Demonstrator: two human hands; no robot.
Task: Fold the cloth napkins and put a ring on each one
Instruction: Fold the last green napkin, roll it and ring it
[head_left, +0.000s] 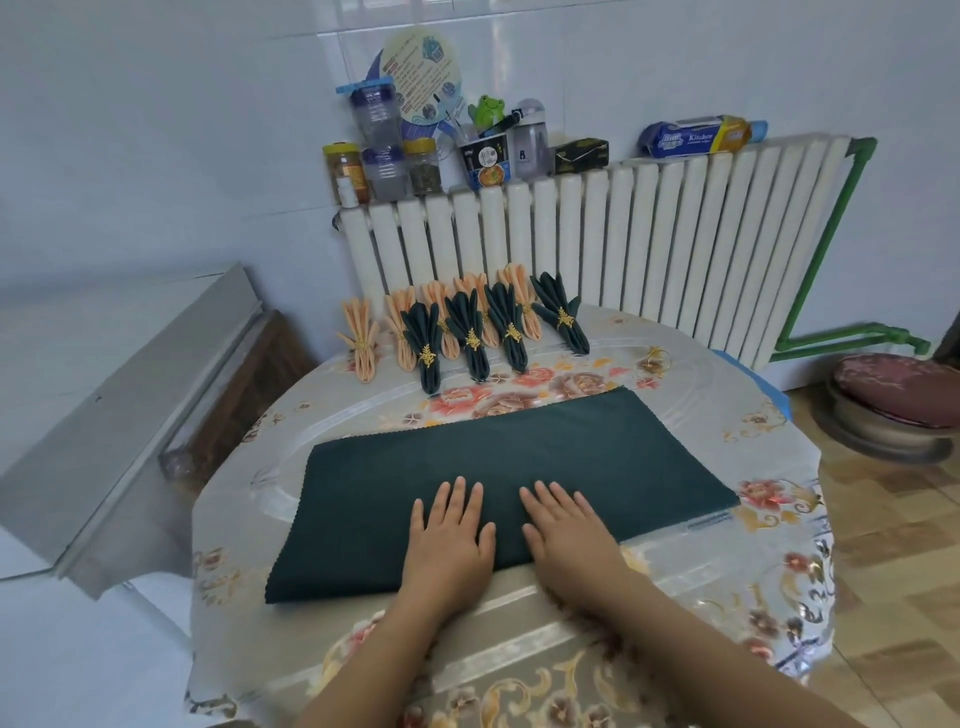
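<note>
A dark green cloth napkin (519, 457) lies folded into a long rectangle across the middle of the table. My left hand (449, 540) and my right hand (569, 535) press flat on its near edge, side by side, fingers straight and pointing away from me. At the table's far edge stand several folded napkins with gold rings: peach ones (361, 338) behind and dark green ones (426, 345) in front. One loose gold ring (655, 359) lies on the table to the right of that row.
The round table wears a flowered plastic cover (769, 545). A white radiator (649, 234) stands behind it, with jars, bottles and boxes on top. A metal cabinet (130, 415) is at the left, a covered pot (898, 410) on the floor at right.
</note>
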